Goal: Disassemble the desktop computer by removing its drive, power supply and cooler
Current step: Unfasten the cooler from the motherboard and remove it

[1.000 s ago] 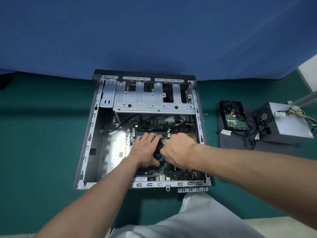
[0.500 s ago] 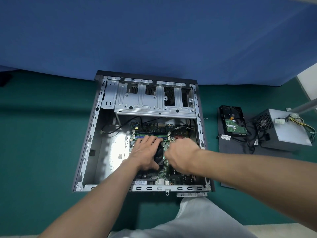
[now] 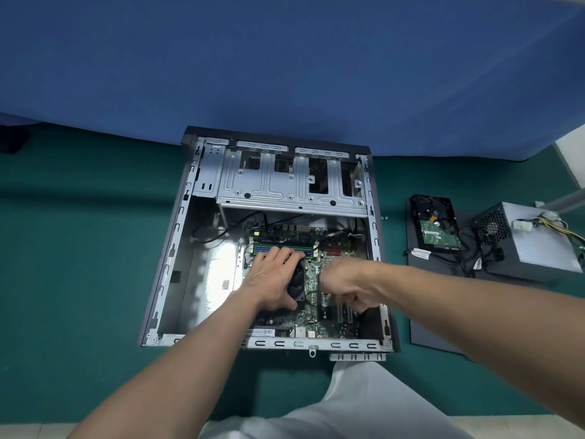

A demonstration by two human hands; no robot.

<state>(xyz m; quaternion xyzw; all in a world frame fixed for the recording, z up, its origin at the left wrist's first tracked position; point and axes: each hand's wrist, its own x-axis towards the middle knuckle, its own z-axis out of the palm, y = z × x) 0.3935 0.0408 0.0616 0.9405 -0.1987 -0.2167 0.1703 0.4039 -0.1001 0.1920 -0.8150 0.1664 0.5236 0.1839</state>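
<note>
- Two bare hands work inside one open grey sheet-metal computer case (image 3: 171, 255) lying flat on the green bench (image 3: 79, 264), centre frame.
- Left hand (image 3: 269, 280): fingers wrapped over the one square black plastic cooler fan (image 3: 297, 285), which sits on the green motherboard (image 3: 311, 270).
- Right hand (image 3: 343, 282): half a second ago it was against the cooler; it is now further right, fingers clenched on a thin black cable (image 3: 315, 292) running from the fan.
- At right, well apart from the case: one black hard drive (image 3: 438, 229) with a green circuit board, on a flat dark grey panel (image 3: 443, 318), and one grey metal power supply box (image 3: 538, 251) with a perforated grille.
</note>
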